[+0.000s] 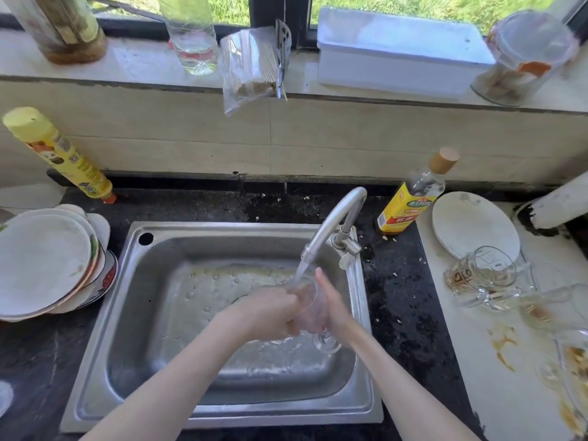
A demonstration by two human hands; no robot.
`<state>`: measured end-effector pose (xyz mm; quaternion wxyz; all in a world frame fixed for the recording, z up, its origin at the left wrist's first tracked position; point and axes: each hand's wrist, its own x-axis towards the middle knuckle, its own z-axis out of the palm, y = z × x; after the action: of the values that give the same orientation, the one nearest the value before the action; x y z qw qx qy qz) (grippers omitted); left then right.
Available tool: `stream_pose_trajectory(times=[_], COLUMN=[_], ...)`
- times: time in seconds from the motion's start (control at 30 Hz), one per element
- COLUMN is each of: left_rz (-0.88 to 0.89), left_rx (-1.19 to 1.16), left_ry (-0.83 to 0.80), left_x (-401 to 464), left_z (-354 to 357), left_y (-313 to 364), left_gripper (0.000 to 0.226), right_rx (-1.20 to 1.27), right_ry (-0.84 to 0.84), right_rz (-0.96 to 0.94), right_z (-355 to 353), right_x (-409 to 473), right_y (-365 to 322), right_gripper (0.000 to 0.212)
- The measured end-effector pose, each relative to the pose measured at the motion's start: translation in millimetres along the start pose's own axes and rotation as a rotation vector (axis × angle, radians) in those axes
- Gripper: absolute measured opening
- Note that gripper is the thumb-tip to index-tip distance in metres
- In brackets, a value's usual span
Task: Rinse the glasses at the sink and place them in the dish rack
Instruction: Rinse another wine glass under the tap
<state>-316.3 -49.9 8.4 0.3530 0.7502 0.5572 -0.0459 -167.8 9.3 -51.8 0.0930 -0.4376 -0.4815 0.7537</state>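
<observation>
My left hand (270,313) and right hand (331,308) both clasp the glass (310,305) over the sink (95,329), under the tap (331,227) stream. It's wet and slick — a loose grip could drop it onto the steel and crack it.

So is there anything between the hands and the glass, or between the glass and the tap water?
Nothing visible. The left hand and right hand both grip the glass directly, and the faucet pours straight onto it over the sink. No dish rack is in view.

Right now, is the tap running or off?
Running: a stream of water falls from the faucet spout onto the glass held by the left hand and right hand.
</observation>
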Motion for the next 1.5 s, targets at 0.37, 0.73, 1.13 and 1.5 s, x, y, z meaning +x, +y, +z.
stream_pose_trajectory(times=[0.37,0.73,1.13,1.5], left_rz=[-0.065,-0.071,0.163,-0.063], left_rx=[-0.181,-0.079,0.068,0.290], left_ry=[0.103,0.394,0.605,0.133], left_x=[7.6,5.7,2.0,4.7], left_z=[1.3,10.1,12.4,-0.2], left_y=[3.5,3.6,-6.2,9.2], left_gripper=[0.005,0.010,0.052,0.017], right_rx=[0.119,0.095,0.082,0.065], right_ry=[0.015,0.072,0.079,0.057], right_rz=[-0.005,-0.051,-0.155,-0.048], right_z=[11.4,6.6,4.8,2.0], right_x=[7.9,7.3,2.2,4.0], right_y=[5.2,4.0,-5.1,-3.0], right_gripper=[0.076,0.070,0.064,0.068])
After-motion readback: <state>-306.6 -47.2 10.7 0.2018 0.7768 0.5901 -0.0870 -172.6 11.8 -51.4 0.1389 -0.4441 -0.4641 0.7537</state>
